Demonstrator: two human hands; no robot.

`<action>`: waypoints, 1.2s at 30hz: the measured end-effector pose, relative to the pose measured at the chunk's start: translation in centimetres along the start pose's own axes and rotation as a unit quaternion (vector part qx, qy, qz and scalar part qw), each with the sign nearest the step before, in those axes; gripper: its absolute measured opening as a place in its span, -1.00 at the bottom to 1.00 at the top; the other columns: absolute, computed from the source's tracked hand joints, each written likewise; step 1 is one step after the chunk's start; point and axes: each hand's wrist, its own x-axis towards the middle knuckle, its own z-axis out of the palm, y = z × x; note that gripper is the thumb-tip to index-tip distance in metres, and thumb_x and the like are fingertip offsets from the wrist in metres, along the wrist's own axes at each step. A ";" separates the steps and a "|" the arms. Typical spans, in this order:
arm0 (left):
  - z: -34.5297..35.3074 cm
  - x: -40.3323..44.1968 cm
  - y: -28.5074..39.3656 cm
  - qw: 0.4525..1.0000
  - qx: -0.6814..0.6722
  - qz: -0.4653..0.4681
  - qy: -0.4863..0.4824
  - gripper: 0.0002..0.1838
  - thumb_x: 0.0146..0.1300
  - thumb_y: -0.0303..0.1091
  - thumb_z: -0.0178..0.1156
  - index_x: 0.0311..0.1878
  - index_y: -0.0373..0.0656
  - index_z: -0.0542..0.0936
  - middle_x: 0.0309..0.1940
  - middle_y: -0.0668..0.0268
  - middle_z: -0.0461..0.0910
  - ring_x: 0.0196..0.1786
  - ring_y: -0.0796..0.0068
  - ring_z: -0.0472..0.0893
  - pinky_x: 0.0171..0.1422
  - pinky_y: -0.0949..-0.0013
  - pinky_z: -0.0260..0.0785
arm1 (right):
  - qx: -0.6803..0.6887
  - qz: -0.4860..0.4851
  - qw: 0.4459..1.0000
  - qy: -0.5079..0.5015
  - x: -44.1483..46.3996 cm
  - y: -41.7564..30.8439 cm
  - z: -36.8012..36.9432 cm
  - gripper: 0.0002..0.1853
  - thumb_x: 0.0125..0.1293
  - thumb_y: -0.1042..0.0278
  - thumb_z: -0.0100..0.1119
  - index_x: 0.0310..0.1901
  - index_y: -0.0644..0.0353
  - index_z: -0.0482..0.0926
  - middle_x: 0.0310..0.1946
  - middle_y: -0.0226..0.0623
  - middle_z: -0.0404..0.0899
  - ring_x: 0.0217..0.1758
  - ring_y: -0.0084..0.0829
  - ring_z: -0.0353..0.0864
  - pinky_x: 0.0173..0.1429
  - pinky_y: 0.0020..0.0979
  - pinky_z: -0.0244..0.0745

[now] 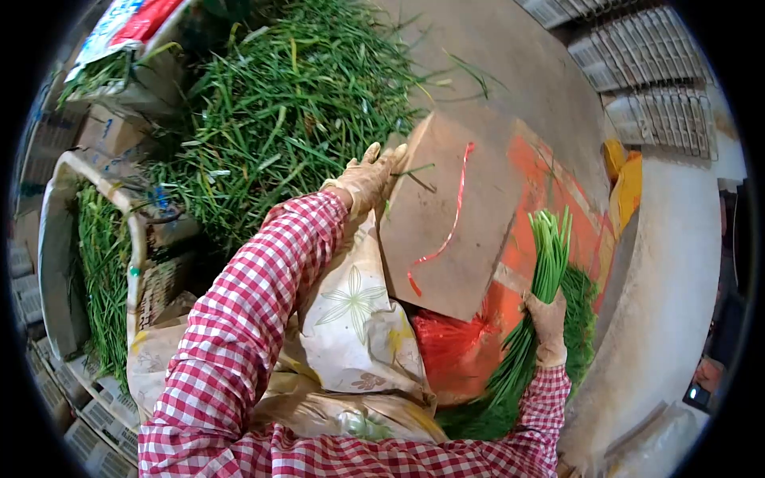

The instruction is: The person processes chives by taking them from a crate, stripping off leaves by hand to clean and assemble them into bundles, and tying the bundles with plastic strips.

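Observation:
My right hand (pixel 547 323), in a pale glove, is wrapped round a bunch of green chives (pixel 550 255); the light cut ends point up and away from me. Under its long dark leaves lies a larger heap of chives (pixel 580 319). My left hand (pixel 366 177), also gloved, reaches forward with fingers stretched and apart, beside the left edge of a brown cardboard sheet (pixel 434 215). A thin red-and-white tie strip (pixel 454 223) lies across the cardboard. Next to the left fingers spreads a big loose pile of green leaves (pixel 295 111).
Red plastic (pixel 450 342) sticks out below the cardboard. At left, a frame-handled container (pixel 131 239) holds more greens. A white wall (pixel 669 271) runs along the right, with a yellow bag (pixel 625 183) against it and stacked grey crates (pixel 637 48) beyond. Patterned cloth (pixel 358 319) covers my lap.

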 end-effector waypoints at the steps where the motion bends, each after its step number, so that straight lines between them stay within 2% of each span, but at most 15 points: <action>1: 0.1 0.2 0.4 0.994 -0.082 -0.017 -0.067 0.02 0.03 -0.63 0.18 0.47 0.19 -0.14 0.27 0.06 0.28 0.36 0.08 0.21 0.32 0.09 0.20 | -0.033 0.008 0.999 -0.006 0.1 -0.2 -0.2 -0.81 0.07 0.50 0.20 -0.29 0.29 0.42 -0.51 -0.35 0.49 -0.56 -0.53 0.50 -0.43 -0.46 0.41; 5: 0.6 -1.5 -2.6 0.992 -0.103 0.072 -0.032 -0.65 0.22 -0.45 0.04 0.09 -0.08 0.52 -0.19 0.04 0.58 -0.16 0.19 0.60 -0.11 0.22 0.47 | -0.193 -0.083 0.978 -0.002 2.1 -1.1 0.9 -0.60 0.03 0.39 0.26 -0.05 0.24 0.48 -0.38 -0.20 0.57 -0.37 -0.31 0.59 -0.26 -0.32 0.48; 8: -5.5 -2.5 -10.3 0.938 -0.304 0.037 0.165 -0.62 0.28 -0.40 0.08 0.18 -0.09 0.45 0.08 0.20 0.46 -0.07 0.32 0.56 -0.05 0.33 0.50 | -0.295 -0.259 0.919 0.014 4.9 -2.4 3.5 -0.41 0.00 0.37 0.29 0.15 0.13 0.42 -0.28 -0.13 0.59 -0.29 -0.15 0.60 -0.20 -0.25 0.50; 11: -10.8 -5.9 -16.2 0.743 -0.602 -0.134 0.259 -0.47 0.35 -0.27 0.08 0.34 -0.12 0.23 0.33 0.18 0.25 0.03 0.32 0.53 0.02 0.32 0.48 | -0.360 -0.392 0.846 -0.013 7.1 -3.1 6.4 -0.26 -0.03 0.38 0.31 0.28 0.07 0.30 -0.22 -0.09 0.59 -0.27 -0.07 0.59 -0.17 -0.21 0.51; 14: -9.2 -14.1 -16.0 0.892 -0.344 -0.265 0.123 -0.43 0.18 -0.13 0.30 0.13 -0.35 0.45 0.05 0.11 0.54 -0.01 0.41 0.55 0.06 0.35 0.42 | -0.434 -0.362 0.815 -0.128 9.6 -4.4 11.1 -0.08 -0.04 0.18 0.40 0.37 0.12 0.13 -0.07 -0.03 0.54 -0.14 -0.04 0.55 0.00 -0.20 0.46; 15: -2.8 -16.1 -18.5 0.864 -0.342 -0.276 0.246 -0.51 0.14 -0.09 0.33 -0.07 -0.37 0.58 -0.29 0.16 0.66 -0.21 0.38 0.58 -0.07 0.31 0.42 | -0.349 -0.449 0.815 -0.111 10.3 -3.7 12.5 -0.02 -0.04 -0.04 0.36 0.38 0.16 0.10 0.04 0.00 0.46 0.00 -0.01 0.47 0.12 -0.13 0.35; 16: -0.3 -19.5 -17.7 0.828 -0.398 -0.300 0.258 -0.48 0.17 -0.03 0.28 -0.08 -0.38 0.59 -0.30 0.07 0.65 -0.21 0.26 0.61 -0.08 0.26 0.42 | -0.266 -0.520 0.807 -0.092 9.8 -4.0 13.2 0.07 -0.05 -0.26 0.32 0.38 0.20 0.07 0.14 0.02 0.39 0.14 0.01 0.39 0.25 -0.05 0.23; 18: 7.7 -24.2 -18.7 0.877 -0.181 -0.376 0.236 -0.35 0.27 0.18 0.00 -0.10 -0.37 0.59 -0.11 -0.06 0.58 -0.04 0.00 0.57 0.04 0.16 0.38 | -0.360 -0.526 0.770 -0.041 10.6 -1.2 15.0 0.22 -0.14 -0.59 0.07 0.39 0.24 0.03 0.31 -0.02 0.18 0.36 0.02 0.12 0.40 0.09 -0.12; 21: 17.3 -28.4 -18.6 0.478 -0.434 -0.710 0.280 -0.32 0.25 0.24 0.02 0.10 -0.25 0.48 -0.04 0.12 0.55 -0.06 0.14 0.52 0.02 0.14 0.36 | -0.360 -0.529 0.768 -0.036 10.8 0.6 15.2 0.18 -0.09 -0.58 0.05 0.39 0.21 0.04 0.36 -0.08 0.13 0.41 -0.02 0.07 0.43 0.14 -0.22; 24: 25.6 -32.1 -19.7 0.361 -0.611 -0.655 0.260 -0.17 0.20 0.34 -0.01 0.30 -0.16 0.26 0.17 0.00 0.34 0.15 0.08 0.38 0.19 0.04 0.27 | -0.357 -0.542 0.760 -0.015 9.9 -0.8 15.3 0.06 0.02 -0.47 0.07 0.40 0.13 0.04 0.35 -0.14 0.16 0.39 -0.06 0.12 0.43 0.14 -0.20; 26: 21.2 -30.9 -15.9 0.188 -0.741 -0.598 0.241 0.10 0.07 0.48 0.00 0.47 -0.10 -0.09 0.43 -0.07 -0.06 0.42 -0.06 0.09 0.37 -0.12 0.10 | -0.382 -0.521 0.763 0.016 10.2 -0.4 15.8 0.00 0.06 -0.43 0.05 0.39 0.09 0.06 0.34 -0.17 0.19 0.37 -0.10 0.16 0.42 0.14 -0.16; 29: 20.5 -27.8 -16.4 0.133 -0.711 -0.625 0.294 0.25 -0.14 0.66 -0.05 0.49 0.01 -0.15 0.47 0.06 -0.10 0.44 -0.16 -0.02 0.37 -0.19 0.02 | -0.397 -0.508 0.764 0.025 10.1 -0.6 16.0 -0.01 0.04 -0.42 0.05 0.38 0.09 0.08 0.31 -0.16 0.22 0.34 -0.11 0.20 0.40 0.11 -0.09; 33: 17.3 -23.8 -15.0 0.299 -0.767 -0.499 0.270 0.23 -0.16 0.67 -0.04 0.50 0.17 -0.19 0.50 0.24 -0.19 0.45 -0.15 -0.01 0.40 -0.14 -0.01 | -0.407 -0.502 0.763 0.009 9.9 -1.3 15.9 -0.05 0.08 -0.35 0.05 0.36 0.19 0.11 0.33 -0.11 0.21 0.36 -0.08 0.18 0.43 0.01 -0.08; 35: 18.2 -18.6 -16.9 0.268 -0.809 -0.430 0.296 0.37 -0.37 0.70 0.08 0.48 0.24 -0.27 0.46 0.03 -0.10 0.42 -0.17 0.05 0.40 -0.13 -0.06 | -0.420 -0.494 0.761 0.011 9.8 -1.0 15.8 -0.05 0.07 -0.32 0.07 0.36 0.21 0.12 0.33 -0.09 0.21 0.35 -0.07 0.18 0.43 0.01 -0.07; 36: 18.9 -15.1 -19.1 0.250 -0.830 -0.386 0.315 0.16 -0.25 0.57 0.14 0.38 0.18 -0.03 0.33 0.11 0.11 0.30 0.00 0.21 0.33 -0.07 0.08 | -0.433 -0.488 0.758 0.010 9.8 -1.0 15.8 -0.05 0.06 -0.30 0.10 0.35 0.22 0.13 0.33 -0.08 0.21 0.35 -0.07 0.18 0.43 0.00 -0.07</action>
